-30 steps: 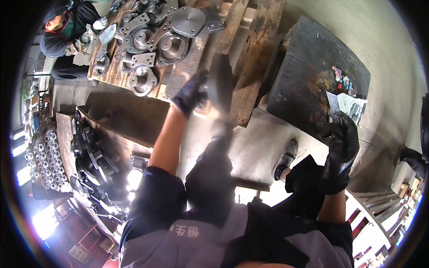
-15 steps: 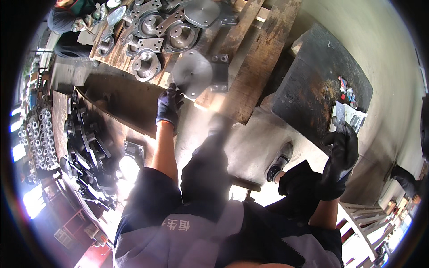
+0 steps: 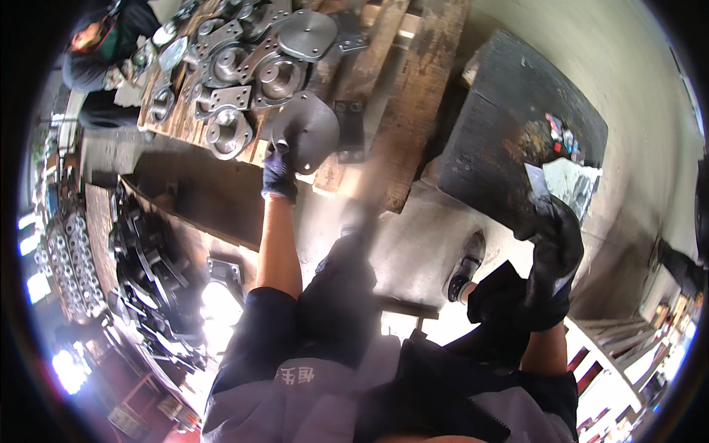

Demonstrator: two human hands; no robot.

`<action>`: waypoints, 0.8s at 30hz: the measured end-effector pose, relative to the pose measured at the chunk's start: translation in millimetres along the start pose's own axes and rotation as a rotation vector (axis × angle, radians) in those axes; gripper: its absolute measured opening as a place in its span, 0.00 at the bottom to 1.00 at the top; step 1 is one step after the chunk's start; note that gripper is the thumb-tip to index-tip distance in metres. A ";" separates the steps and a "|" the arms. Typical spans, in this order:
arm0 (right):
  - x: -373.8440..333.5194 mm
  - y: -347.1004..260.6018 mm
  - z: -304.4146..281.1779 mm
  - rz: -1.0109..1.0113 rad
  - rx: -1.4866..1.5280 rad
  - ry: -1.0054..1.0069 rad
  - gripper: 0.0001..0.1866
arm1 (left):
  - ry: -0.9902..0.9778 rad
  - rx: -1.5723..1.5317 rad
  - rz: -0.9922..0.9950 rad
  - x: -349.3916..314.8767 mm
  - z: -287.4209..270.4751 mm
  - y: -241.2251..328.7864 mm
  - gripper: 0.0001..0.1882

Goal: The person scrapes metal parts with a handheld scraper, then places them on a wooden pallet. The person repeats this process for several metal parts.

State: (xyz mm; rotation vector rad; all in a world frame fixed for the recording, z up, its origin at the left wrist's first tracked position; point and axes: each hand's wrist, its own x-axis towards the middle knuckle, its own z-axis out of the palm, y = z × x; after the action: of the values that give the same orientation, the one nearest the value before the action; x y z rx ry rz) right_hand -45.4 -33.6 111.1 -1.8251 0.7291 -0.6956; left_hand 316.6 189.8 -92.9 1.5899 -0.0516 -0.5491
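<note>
Wooden pallet: left hand grips round metal plate; right hand grip unclear.

The left hand wears a dark navy glove, and the round metal disc it grips is dull grey with a darker rim. The right hand wears a glossy black glove; the crumpled sheet beside it is silvery white. The flanged castings are grey steel with brownish rust stains, lying on a wooden pallet of weathered brown planks streaked black. The slab is charcoal black with an ochre blotch. The concrete floor is pale grey. The person's shirt is blue-grey with small white lettering, and the shoe is black with a white sole.
</note>
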 end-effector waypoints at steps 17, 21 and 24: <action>-22.4 7.2 -93.6 -0.042 0.018 0.658 0.14 | -0.366 0.883 0.611 -136.6 129.5 253.8 0.16; -35.0 15.0 -115.0 -0.071 -0.046 0.764 0.12 | -0.556 0.566 0.349 -161.4 177.5 252.4 0.16; -43.8 21.4 -129.7 -0.044 -0.189 0.800 0.12 | -0.697 0.376 0.278 -164.8 204.8 220.0 0.16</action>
State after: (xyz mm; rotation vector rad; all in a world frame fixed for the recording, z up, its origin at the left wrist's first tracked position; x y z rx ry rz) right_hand -173.5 -83.9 127.5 -1.7083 1.3023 -1.4597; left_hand 159.2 34.2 168.9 1.6399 -0.9311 -0.8839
